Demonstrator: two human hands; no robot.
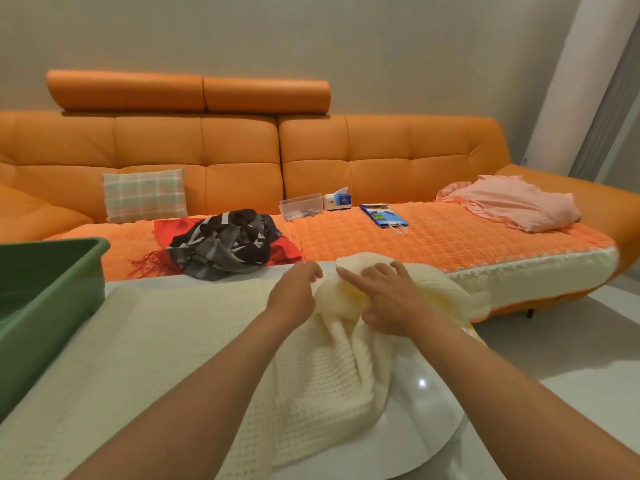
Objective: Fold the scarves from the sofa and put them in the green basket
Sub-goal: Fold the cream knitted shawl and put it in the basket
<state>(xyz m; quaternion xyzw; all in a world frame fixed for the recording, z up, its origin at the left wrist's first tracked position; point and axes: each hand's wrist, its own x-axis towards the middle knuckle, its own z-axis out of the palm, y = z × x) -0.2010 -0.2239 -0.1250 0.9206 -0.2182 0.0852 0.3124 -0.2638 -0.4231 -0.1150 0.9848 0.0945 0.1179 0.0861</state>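
Head view: a cream scarf of waffle knit lies spread over a white counter that stands in front of the orange sofa, on the side nearer the camera. Most of the scarf lies flat; its end closest to the sofa's seat is bunched and lifted off the counter.

The left hand pinches that bunched part, its fingers curled together on the cloth. The right hand grips the same bunch just beside it, thumb and curled fingers clamped on the folds, while the forefinger lies straight across the top.

The green basket sits on the counter in front of the sofa's left part, its rim close to the seat edge. What lies inside it cannot be told.

On the sofa seat, which has an orange knit cover, a crumpled dark striped scarf lies on top of a red scarf whose fringe trails towards the seat's front edge. Against the sofa's backrest leans a plaid cushion. Further right along the seat are a clear plastic box, a tissue box, a blue paper bag and a pink garment.
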